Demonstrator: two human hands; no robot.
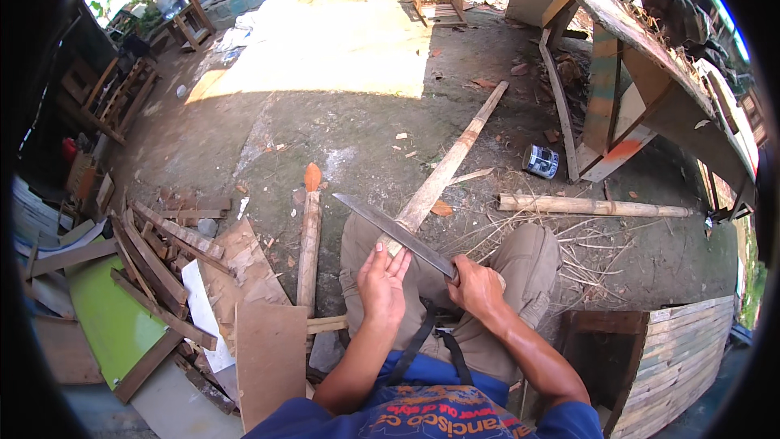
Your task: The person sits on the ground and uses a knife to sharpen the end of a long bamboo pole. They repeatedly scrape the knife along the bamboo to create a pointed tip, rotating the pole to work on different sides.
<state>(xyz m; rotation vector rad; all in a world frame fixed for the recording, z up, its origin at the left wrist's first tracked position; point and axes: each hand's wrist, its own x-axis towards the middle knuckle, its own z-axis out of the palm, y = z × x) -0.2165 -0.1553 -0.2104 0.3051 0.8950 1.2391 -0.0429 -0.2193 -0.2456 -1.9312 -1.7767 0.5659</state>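
My right hand (pixel 479 286) is closed round the handle of a machete (pixel 398 234), its long dark blade pointing up and to the left. The blade lies across the near end of a bamboo pole (pixel 443 172), which slants away from between my bent knees to the far right. My left hand (pixel 382 283) is turned palm up just below the blade. Its fingers are stretched out, their tips touching or very close to the pole's near end. How far any finger reaches under the pole is hidden.
Scrap boards (pixel 162 276) pile up at the left, near a short bamboo piece (pixel 309 244). Another bamboo length (pixel 593 206) lies at the right, below a tin can (pixel 540 161). A slatted bamboo box (pixel 674 358) stands at lower right, a leaning wooden structure (pixel 617 89) at upper right.
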